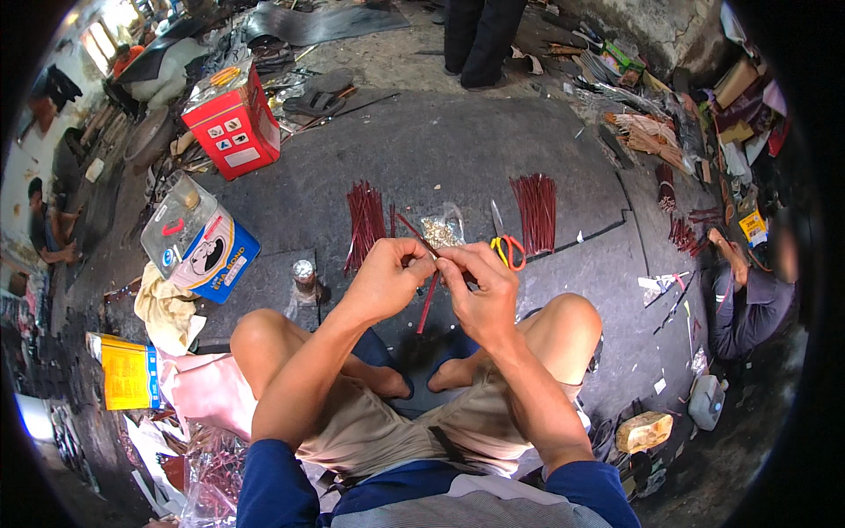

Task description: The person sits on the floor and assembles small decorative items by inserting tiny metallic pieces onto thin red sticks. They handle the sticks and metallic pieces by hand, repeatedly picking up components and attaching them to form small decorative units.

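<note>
With fingers closed, our left hand (387, 280) and right hand (480, 290) pinch a slim dark-red strip (427, 304) between them, one end hanging toward 6 o'clock. Just beyond, we see a clear plastic bag of small gold-coloured pieces (443, 228) at 12, yellow-and-red-handled metal scissors (509, 251) at 2, and bunched dark-red strips (364, 224) at 10. Farther off, we spot printed lettering on a rectangular blue-and-white container (209, 255) at 9 and small pictures on a red box (231, 128) at 10.

Held strip (426, 308): dark red. Strip bundles (537, 214): matching dark red. Scissors (500, 238): one handle loop yellow, the other orange-red. Carton (231, 132): red with white panels. Floor mat (422, 132): blackish grey. Shorts (352, 436): plain beige. Sleeves (277, 488): navy blue.
</note>
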`<action>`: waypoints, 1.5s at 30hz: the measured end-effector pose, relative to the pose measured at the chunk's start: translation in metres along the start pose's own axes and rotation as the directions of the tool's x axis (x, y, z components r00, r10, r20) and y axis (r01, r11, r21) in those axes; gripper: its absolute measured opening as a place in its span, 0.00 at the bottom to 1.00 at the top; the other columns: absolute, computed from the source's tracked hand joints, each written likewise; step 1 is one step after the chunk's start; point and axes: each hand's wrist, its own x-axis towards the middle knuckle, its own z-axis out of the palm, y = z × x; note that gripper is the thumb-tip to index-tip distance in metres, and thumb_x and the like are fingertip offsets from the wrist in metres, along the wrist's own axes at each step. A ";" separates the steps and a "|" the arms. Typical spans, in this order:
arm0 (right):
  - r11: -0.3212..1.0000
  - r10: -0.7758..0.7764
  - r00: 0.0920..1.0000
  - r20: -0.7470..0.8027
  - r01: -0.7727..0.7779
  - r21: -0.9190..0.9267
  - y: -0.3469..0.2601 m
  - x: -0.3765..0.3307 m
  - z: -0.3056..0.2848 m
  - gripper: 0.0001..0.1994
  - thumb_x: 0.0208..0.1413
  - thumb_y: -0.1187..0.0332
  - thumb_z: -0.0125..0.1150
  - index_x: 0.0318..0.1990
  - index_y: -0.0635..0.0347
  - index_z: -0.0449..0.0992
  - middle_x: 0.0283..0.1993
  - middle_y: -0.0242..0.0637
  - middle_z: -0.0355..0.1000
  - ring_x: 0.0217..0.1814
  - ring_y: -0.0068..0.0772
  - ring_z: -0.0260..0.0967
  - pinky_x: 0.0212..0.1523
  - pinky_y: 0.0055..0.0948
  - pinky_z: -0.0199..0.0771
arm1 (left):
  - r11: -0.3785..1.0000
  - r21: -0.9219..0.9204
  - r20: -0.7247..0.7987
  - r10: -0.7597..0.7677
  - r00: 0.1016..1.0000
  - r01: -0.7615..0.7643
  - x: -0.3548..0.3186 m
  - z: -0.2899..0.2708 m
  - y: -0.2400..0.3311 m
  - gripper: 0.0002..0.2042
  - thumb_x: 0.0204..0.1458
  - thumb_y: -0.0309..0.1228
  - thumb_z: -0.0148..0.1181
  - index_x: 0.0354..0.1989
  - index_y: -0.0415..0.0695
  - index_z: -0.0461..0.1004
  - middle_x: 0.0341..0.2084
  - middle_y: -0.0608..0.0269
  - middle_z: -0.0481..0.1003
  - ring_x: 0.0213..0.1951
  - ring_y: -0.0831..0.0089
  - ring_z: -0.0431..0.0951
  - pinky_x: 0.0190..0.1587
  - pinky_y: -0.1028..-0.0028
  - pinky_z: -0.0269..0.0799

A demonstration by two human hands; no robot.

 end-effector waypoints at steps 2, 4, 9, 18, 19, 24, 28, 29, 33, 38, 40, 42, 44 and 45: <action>0.999 -0.030 1.000 0.002 0.030 -0.027 0.000 0.000 0.002 0.08 0.51 0.78 0.65 0.39 0.65 0.80 0.34 0.40 0.74 0.31 0.32 0.75 0.30 0.28 0.74 | 0.983 -0.169 0.008 -0.065 0.998 0.066 0.000 0.004 -0.009 0.06 0.53 0.26 0.57 0.28 0.36 0.75 0.18 0.71 0.71 0.23 0.82 0.68 0.27 0.77 0.64; 0.998 -0.041 0.999 0.012 0.042 -0.036 0.003 -0.001 0.003 0.08 0.50 0.78 0.66 0.40 0.66 0.80 0.34 0.41 0.74 0.31 0.34 0.75 0.31 0.29 0.75 | 0.999 0.020 -0.068 0.034 0.997 -0.033 0.000 0.006 -0.010 0.06 0.52 0.26 0.57 0.29 0.36 0.75 0.18 0.69 0.72 0.23 0.81 0.70 0.27 0.76 0.65; 0.999 0.026 1.000 -0.001 -0.026 -0.043 0.003 0.000 0.004 0.09 0.48 0.78 0.66 0.39 0.67 0.80 0.34 0.42 0.75 0.31 0.35 0.76 0.31 0.28 0.77 | 0.943 0.301 -0.181 0.201 0.963 -0.140 -0.006 0.012 0.002 0.05 0.51 0.26 0.58 0.31 0.37 0.76 0.22 0.59 0.77 0.23 0.74 0.75 0.28 0.72 0.69; 0.989 -0.068 0.997 -0.048 0.061 -0.133 0.002 0.002 0.003 0.08 0.46 0.79 0.65 0.36 0.66 0.80 0.33 0.42 0.76 0.33 0.35 0.77 0.32 0.28 0.78 | 0.852 0.467 -0.215 0.369 0.904 -0.236 -0.001 0.017 0.003 0.05 0.50 0.27 0.59 0.29 0.37 0.75 0.21 0.53 0.77 0.21 0.65 0.77 0.26 0.67 0.68; 0.985 -0.090 0.995 -0.050 0.081 -0.153 0.002 0.003 0.002 0.07 0.45 0.80 0.65 0.35 0.66 0.80 0.32 0.41 0.77 0.33 0.34 0.78 0.33 0.27 0.78 | 0.872 0.445 -0.197 0.319 0.927 -0.205 -0.002 0.015 0.006 0.05 0.50 0.27 0.59 0.29 0.37 0.76 0.21 0.53 0.77 0.21 0.66 0.76 0.26 0.68 0.68; 0.980 -0.119 0.991 -0.054 0.109 -0.168 0.005 -0.001 0.007 0.08 0.45 0.80 0.65 0.35 0.65 0.80 0.33 0.41 0.76 0.33 0.36 0.77 0.33 0.28 0.77 | 0.939 0.340 -0.127 0.101 0.987 -0.053 -0.001 0.009 0.007 0.07 0.51 0.29 0.58 0.30 0.37 0.76 0.19 0.56 0.75 0.20 0.72 0.72 0.26 0.69 0.66; 0.970 -0.162 0.986 -0.029 0.154 -0.188 0.010 -0.001 0.009 0.07 0.46 0.80 0.64 0.35 0.62 0.77 0.33 0.39 0.74 0.32 0.42 0.76 0.31 0.35 0.78 | 0.957 0.281 -0.105 0.105 0.989 -0.072 0.001 0.007 -0.002 0.07 0.51 0.29 0.58 0.30 0.37 0.76 0.17 0.56 0.74 0.20 0.72 0.72 0.26 0.69 0.66; 0.968 -0.160 0.987 -0.019 0.153 -0.201 0.009 -0.002 0.009 0.07 0.46 0.80 0.64 0.34 0.63 0.78 0.33 0.39 0.74 0.32 0.40 0.76 0.31 0.33 0.78 | 0.964 0.250 -0.101 0.117 0.988 -0.088 0.001 0.007 -0.004 0.07 0.51 0.29 0.58 0.30 0.37 0.76 0.17 0.56 0.74 0.19 0.71 0.72 0.26 0.69 0.67; 0.957 -0.168 0.986 0.005 0.164 -0.240 0.008 -0.003 0.010 0.08 0.44 0.81 0.65 0.35 0.64 0.78 0.33 0.40 0.74 0.33 0.37 0.76 0.32 0.30 0.77 | 0.889 0.416 -0.151 0.273 0.950 -0.190 0.000 0.010 -0.002 0.06 0.50 0.28 0.58 0.28 0.37 0.76 0.18 0.53 0.74 0.20 0.65 0.74 0.26 0.67 0.67; 0.954 -0.187 0.982 0.024 0.188 -0.233 0.009 -0.001 0.011 0.08 0.45 0.80 0.64 0.35 0.64 0.77 0.33 0.40 0.74 0.32 0.39 0.76 0.32 0.32 0.77 | 0.872 0.485 -0.110 0.135 0.985 -0.066 0.003 0.003 -0.001 0.07 0.50 0.27 0.58 0.26 0.36 0.75 0.16 0.55 0.74 0.20 0.69 0.74 0.26 0.68 0.67; 0.952 -0.215 0.976 0.034 0.217 -0.216 0.008 0.000 0.012 0.07 0.47 0.79 0.63 0.35 0.63 0.76 0.33 0.40 0.72 0.31 0.43 0.75 0.31 0.36 0.77 | 0.949 0.311 -0.080 0.070 0.994 -0.042 0.008 0.001 -0.015 0.07 0.52 0.27 0.57 0.26 0.36 0.75 0.16 0.60 0.73 0.20 0.74 0.72 0.24 0.71 0.65; 0.950 -0.189 0.981 0.050 0.195 -0.244 0.008 0.000 0.012 0.08 0.46 0.80 0.64 0.35 0.63 0.77 0.33 0.40 0.73 0.32 0.40 0.76 0.32 0.33 0.78 | 0.996 0.085 -0.039 -0.024 0.999 0.027 0.010 0.002 -0.020 0.08 0.53 0.26 0.56 0.25 0.36 0.75 0.16 0.65 0.72 0.20 0.79 0.70 0.23 0.74 0.63; 0.946 -0.172 0.984 0.053 0.180 -0.271 0.009 -0.002 0.011 0.08 0.45 0.80 0.65 0.34 0.63 0.77 0.33 0.40 0.74 0.32 0.38 0.77 0.32 0.31 0.78 | 0.973 -0.183 0.029 -0.140 0.990 0.143 0.010 0.005 -0.016 0.08 0.54 0.26 0.55 0.24 0.37 0.75 0.16 0.69 0.71 0.20 0.83 0.67 0.22 0.77 0.60; 0.944 -0.174 0.984 0.047 0.180 -0.277 0.009 -0.001 0.011 0.07 0.45 0.80 0.65 0.34 0.63 0.77 0.33 0.40 0.74 0.32 0.39 0.77 0.32 0.31 0.78 | 0.963 -0.216 0.020 -0.158 0.987 0.158 0.010 0.006 -0.017 0.08 0.54 0.26 0.55 0.24 0.37 0.75 0.16 0.69 0.70 0.20 0.83 0.67 0.22 0.78 0.59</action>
